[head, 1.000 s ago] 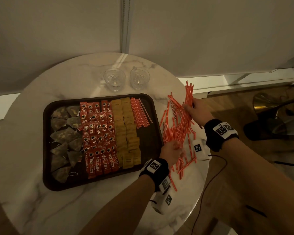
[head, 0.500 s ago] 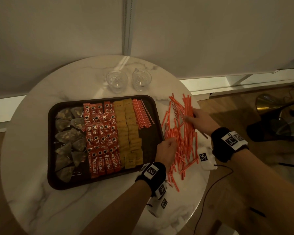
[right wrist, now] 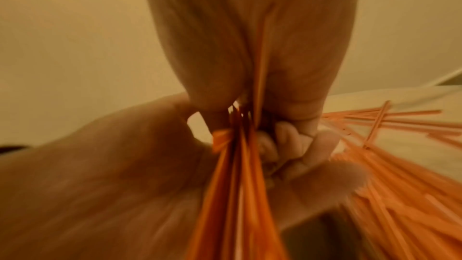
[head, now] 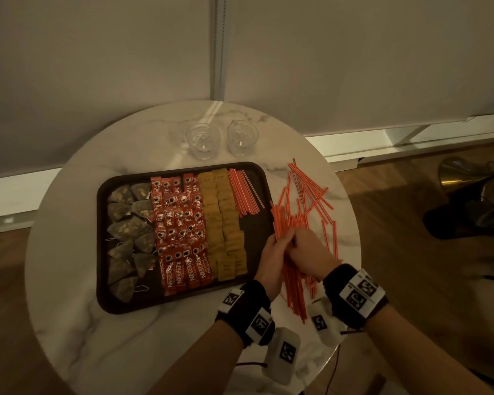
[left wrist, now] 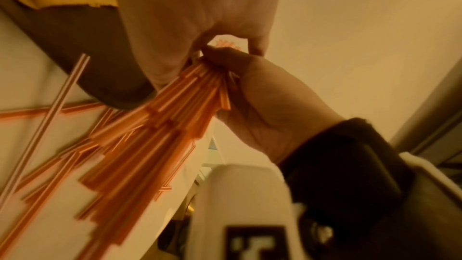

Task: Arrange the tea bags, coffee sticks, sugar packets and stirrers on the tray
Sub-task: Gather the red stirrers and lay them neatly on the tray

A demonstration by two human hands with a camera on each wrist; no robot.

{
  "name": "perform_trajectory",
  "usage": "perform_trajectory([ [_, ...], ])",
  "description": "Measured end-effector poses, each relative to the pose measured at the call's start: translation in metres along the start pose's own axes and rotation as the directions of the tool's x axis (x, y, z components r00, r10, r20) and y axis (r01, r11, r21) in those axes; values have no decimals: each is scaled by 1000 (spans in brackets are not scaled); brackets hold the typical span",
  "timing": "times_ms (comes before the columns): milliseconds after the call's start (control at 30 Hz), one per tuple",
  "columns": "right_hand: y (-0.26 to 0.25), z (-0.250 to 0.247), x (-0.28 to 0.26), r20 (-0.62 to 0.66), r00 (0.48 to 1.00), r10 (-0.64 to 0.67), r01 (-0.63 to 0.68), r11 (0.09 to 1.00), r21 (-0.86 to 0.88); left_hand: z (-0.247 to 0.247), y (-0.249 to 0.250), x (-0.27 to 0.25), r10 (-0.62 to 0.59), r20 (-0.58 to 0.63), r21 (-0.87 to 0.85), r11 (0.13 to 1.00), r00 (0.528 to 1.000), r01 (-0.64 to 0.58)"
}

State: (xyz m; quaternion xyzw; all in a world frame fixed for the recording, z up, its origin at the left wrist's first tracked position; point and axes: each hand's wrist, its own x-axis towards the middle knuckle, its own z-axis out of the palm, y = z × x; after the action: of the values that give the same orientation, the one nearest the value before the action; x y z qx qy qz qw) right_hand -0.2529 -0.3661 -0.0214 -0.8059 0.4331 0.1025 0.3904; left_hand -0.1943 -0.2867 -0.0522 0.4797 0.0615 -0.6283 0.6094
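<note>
both hands (head: 293, 253) gripping stirrer bundle (head: 294, 283) between tray's right edge (head: 264, 195) and table rim (head: 354, 223)

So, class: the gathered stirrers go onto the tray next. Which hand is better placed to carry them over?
Left. The left hand sits against the tray edge, gripping the stirrer bundle; the right hand is on the far side.

— Hands?
— Both were close together, knuckles up, forearms angled in from below. The left hand (head: 271, 260) was curled round a bundle of stirrers (head: 293, 280), thumb side toward the right.
— The right?
— The right hand (head: 311, 256) pinched the same bundle, its fingertips (right wrist: 295, 143) folded in against the left's. Black bands sat on both wrists.
</note>
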Motion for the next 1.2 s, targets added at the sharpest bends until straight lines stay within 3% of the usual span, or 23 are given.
perform_trajectory([
  [233,-23,50,-26,-61,992,-114,110,992,-69,-25,-8,-25,-19,-171,-37,999,985,13],
  [467,-22,74,-37,-63,977,-203,186,962,-201,-29,-3,-46,-44,-184,-98,995,982,26],
  [633,-28,77,-52,-4,986,-169,158,928,-338,-30,-2,-58,-109,-167,-189,979,980,76],
  [800,-38,89,-63,-46,974,-221,173,863,-475,-40,-2,-71,-140,-177,-289,954,974,85],
  [1033,-50,117,-78,-215,945,-248,99,841,-532,-66,-7,-85,-166,-225,-207,971,960,120],
  [1200,-48,125,-90,-184,971,-153,36,854,-519,-74,-12,-93,-186,-203,-128,978,961,163],
])
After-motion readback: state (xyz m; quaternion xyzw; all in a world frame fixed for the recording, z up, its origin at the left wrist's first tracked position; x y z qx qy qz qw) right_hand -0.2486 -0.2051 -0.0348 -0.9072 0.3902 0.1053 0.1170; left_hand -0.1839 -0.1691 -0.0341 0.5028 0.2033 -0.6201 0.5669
